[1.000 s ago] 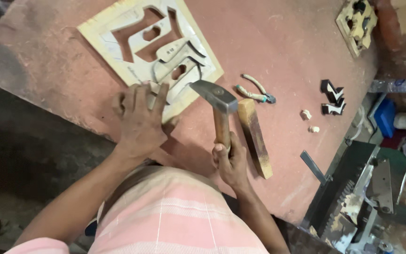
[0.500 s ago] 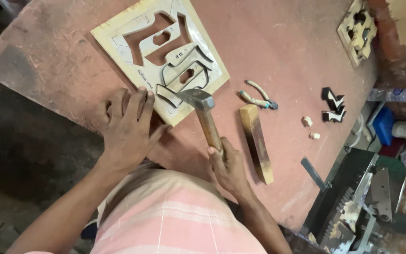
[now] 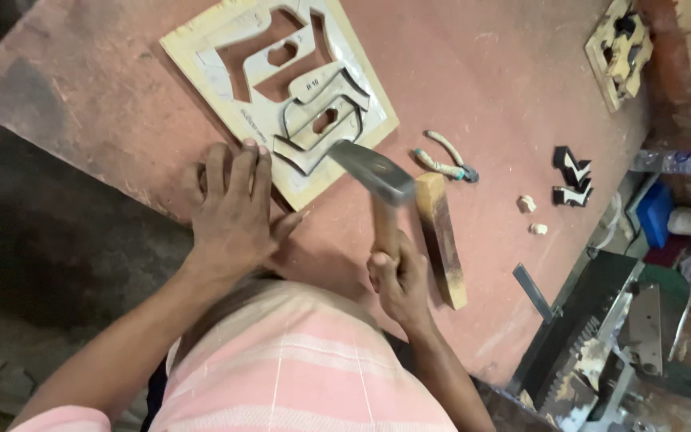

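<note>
My right hand (image 3: 399,282) grips the wooden handle of a hammer (image 3: 371,174). Its steel head hovers over the near right corner of a pale wooden board (image 3: 201,56) with cut-out shapes and thin metal strips set into the slots. My left hand (image 3: 233,208) lies flat, fingers together, pressing on the board's near edge, just left of the hammer head. The board rests on a reddish-brown table (image 3: 481,80).
A wooden block (image 3: 441,240) lies right of the hammer. Pliers (image 3: 444,158), two small pale bits (image 3: 527,204), black zigzag pieces (image 3: 571,178) and a second small board (image 3: 619,48) lie farther right. Metal machinery (image 3: 601,352) stands beyond the table's right edge.
The hammer head has stayed over the board's near corner, shifting slightly between raised and lowered. My left hand has slid a little along the board's near edge.
</note>
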